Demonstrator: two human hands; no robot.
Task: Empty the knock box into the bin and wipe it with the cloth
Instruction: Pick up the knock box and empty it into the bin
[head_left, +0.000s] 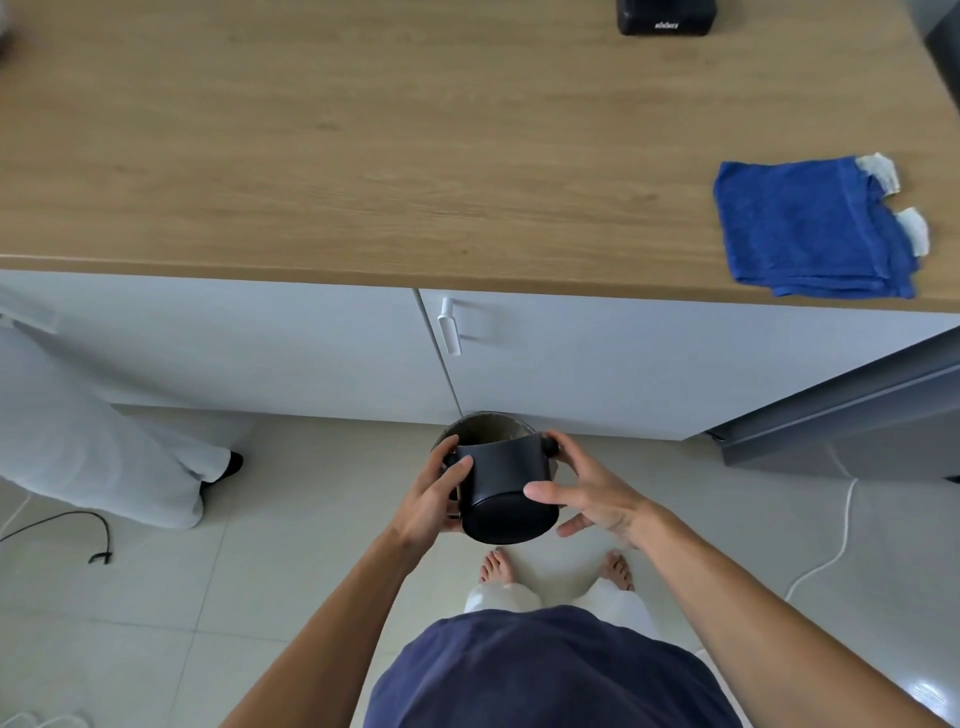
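Note:
A black round knock box (506, 488) is tipped away from me, its flat base facing me and its mouth turned down over a dark round bin (491, 427) on the floor by the cabinets. My left hand (439, 491) grips its left side. My right hand (576, 488) holds the right side, thumb across the base edge and fingers by the bar's end. A folded blue cloth (810, 228) lies on the wooden counter (363, 156) at the right. The box's inside is hidden.
White cabinet doors with a handle (449, 332) stand behind the bin. Another person's white trouser leg (104, 457) is at the left, a black cable (78, 525) beside it. A grey appliance (857, 415) juts out at the right. A black device (667, 18) sits at the counter's back.

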